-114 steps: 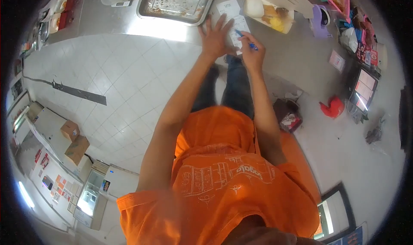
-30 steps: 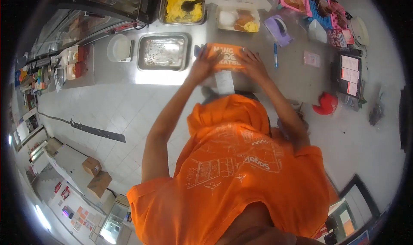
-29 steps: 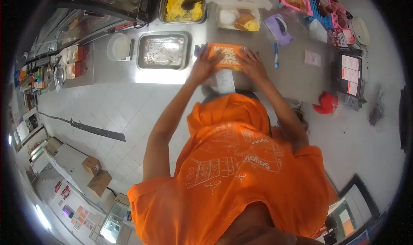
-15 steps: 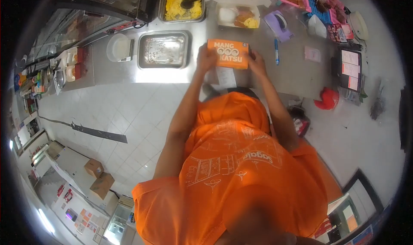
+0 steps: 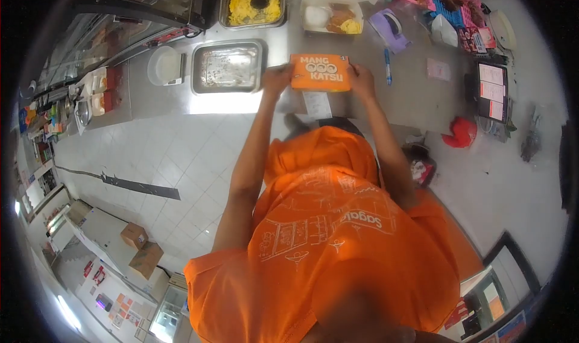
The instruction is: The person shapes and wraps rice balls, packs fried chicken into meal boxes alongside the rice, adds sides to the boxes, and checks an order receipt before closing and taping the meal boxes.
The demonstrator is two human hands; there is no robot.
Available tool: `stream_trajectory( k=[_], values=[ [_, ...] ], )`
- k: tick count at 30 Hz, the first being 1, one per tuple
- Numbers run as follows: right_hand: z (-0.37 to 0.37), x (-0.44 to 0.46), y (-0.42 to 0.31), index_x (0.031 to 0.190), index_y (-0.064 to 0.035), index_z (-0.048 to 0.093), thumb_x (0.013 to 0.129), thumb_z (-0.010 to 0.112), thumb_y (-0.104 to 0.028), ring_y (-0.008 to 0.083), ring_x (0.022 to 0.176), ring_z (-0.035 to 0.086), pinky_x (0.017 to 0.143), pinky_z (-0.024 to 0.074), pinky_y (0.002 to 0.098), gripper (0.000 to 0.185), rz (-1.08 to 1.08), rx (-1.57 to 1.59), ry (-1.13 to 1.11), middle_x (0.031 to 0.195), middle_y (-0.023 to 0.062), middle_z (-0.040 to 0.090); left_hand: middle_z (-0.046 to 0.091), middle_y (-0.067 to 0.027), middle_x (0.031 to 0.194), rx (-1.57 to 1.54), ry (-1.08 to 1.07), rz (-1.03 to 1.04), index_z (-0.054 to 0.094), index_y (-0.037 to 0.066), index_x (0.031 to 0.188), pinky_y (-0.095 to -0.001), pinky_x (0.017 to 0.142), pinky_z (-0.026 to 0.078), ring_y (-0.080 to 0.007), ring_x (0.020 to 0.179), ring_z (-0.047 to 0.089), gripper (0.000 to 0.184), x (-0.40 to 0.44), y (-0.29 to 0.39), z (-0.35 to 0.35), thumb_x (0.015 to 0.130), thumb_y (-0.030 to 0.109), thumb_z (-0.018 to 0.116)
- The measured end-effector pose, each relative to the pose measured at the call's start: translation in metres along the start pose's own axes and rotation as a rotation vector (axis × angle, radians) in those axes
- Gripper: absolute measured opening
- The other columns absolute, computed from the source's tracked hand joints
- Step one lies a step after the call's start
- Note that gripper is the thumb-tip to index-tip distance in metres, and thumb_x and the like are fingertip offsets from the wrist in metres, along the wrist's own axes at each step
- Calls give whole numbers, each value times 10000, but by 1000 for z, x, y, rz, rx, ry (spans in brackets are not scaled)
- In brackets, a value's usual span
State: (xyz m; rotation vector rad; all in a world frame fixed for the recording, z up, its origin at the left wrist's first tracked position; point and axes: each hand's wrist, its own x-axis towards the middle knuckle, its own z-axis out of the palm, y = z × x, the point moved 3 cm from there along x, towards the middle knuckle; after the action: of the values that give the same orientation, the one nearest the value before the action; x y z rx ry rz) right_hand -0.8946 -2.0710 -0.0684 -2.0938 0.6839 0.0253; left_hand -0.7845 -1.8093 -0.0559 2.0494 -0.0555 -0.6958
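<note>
An orange food box [image 5: 319, 72] printed "MANG KATSU" is closed and sits over the steel counter in front of my body. My left hand [image 5: 277, 79] is closed at its left edge, with the fingertips partly hidden. At the right edge my right hand [image 5: 362, 81] grips the side, thumb near the top corner. Just below the box lies a white paper slip [image 5: 317, 105]. Beyond it stands an open meal box [image 5: 331, 17] with rice, brown pieces and yellow food inside.
A steel tray [image 5: 260, 69] with crumbs lies to the left, beside a round white container [image 5: 164, 66]. Farther back is a pan of yellow food [image 5: 244, 2] with a black spoon. To the right are a purple tape dispenser [image 5: 391, 31], a blue pen [image 5: 388, 66] and a tablet [image 5: 492, 92].
My left hand has slid left, out to the box's edge. The box now shows more of its left side, and my right hand has shifted slightly right.
</note>
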Motion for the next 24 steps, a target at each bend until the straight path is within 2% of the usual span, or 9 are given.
stream_trajectory(
  k=[2, 5, 8, 11, 14, 15, 18, 19, 24],
  values=[
    [20, -1, 8, 1085, 16, 685, 971, 537, -297, 380, 953, 679, 828, 515, 421, 365, -132, -159, 143, 1032, 230, 698, 678, -148, 832, 144, -14, 241, 657, -70, 938, -372, 731, 519, -256, 778, 657, 489, 10, -18, 14, 976, 405, 547],
    [12, 2, 4, 1181, 2, 642, 971, 524, -250, 408, 968, 663, 861, 511, 447, 349, -30, -79, -89, 1059, 249, 680, 664, -179, 792, 612, 7, 482, 641, -49, 958, -412, 743, 519, -336, 811, 653, 394, 12, -15, 20, 973, 334, 548],
    [23, -3, 2, 1316, -9, 545, 972, 529, -238, 421, 952, 666, 869, 515, 452, 414, -68, -353, -39, 1022, 295, 663, 659, -214, 923, 657, 132, 502, 602, -41, 1027, -477, 797, 518, -407, 946, 611, 305, 24, -37, 35, 936, 249, 588],
    [18, 0, 1, 1358, -26, 472, 927, 602, -259, 422, 1103, 610, 941, 489, 470, 507, 50, -319, -170, 1204, 299, 603, 574, -257, 1216, 714, -4, 405, 552, -56, 1181, -485, 932, 497, -425, 1164, 528, 451, 26, -38, 38, 874, 256, 660],
    [-13, -9, -39, 1388, -56, 456, 828, 701, -246, 435, 1292, 463, 1048, 422, 473, 640, -343, -396, 59, 1409, 252, 474, 411, -275, 1416, 505, 61, 499, 469, -20, 1341, -476, 1020, 464, -426, 1282, 455, 684, -6, 28, 3, 790, 284, 737],
    [-18, -9, -51, 1380, -73, 460, 779, 740, -236, 423, 1338, 403, 1077, 394, 468, 683, -442, -460, -79, 1461, 231, 402, 357, -259, 1489, 550, -33, 740, 450, 94, 1415, -469, 1067, 422, -436, 1297, 446, 810, -16, 50, -11, 719, 305, 807],
    [-25, -19, -64, 1321, -116, 493, 663, 824, -203, 392, 1426, 293, 1125, 356, 453, 742, -619, -599, -418, 1561, 183, 265, 384, -219, 1461, 792, -292, 907, 489, 168, 1388, -443, 1062, 443, -386, 1329, 430, 812, -9, 59, -4, 654, 267, 822],
    [-26, -12, -64, 1279, -125, 518, 645, 829, -189, 386, 1422, 303, 1114, 372, 448, 709, -623, -616, -463, 1559, 176, 271, 399, -192, 1452, 784, -331, 799, 510, 200, 1365, -438, 1078, 427, -373, 1330, 428, 831, -7, 60, -1, 601, 208, 837],
    [-30, -4, -62, 1007, -132, 549, 614, 821, -117, 357, 1425, 316, 1047, 436, 439, 478, -556, -582, -537, 1556, 148, 296, 402, -183, 1441, 660, -379, 766, 555, 189, 1323, -437, 1079, 430, -365, 1345, 404, 786, 3, 51, 4, 587, 175, 831]
  ],
)
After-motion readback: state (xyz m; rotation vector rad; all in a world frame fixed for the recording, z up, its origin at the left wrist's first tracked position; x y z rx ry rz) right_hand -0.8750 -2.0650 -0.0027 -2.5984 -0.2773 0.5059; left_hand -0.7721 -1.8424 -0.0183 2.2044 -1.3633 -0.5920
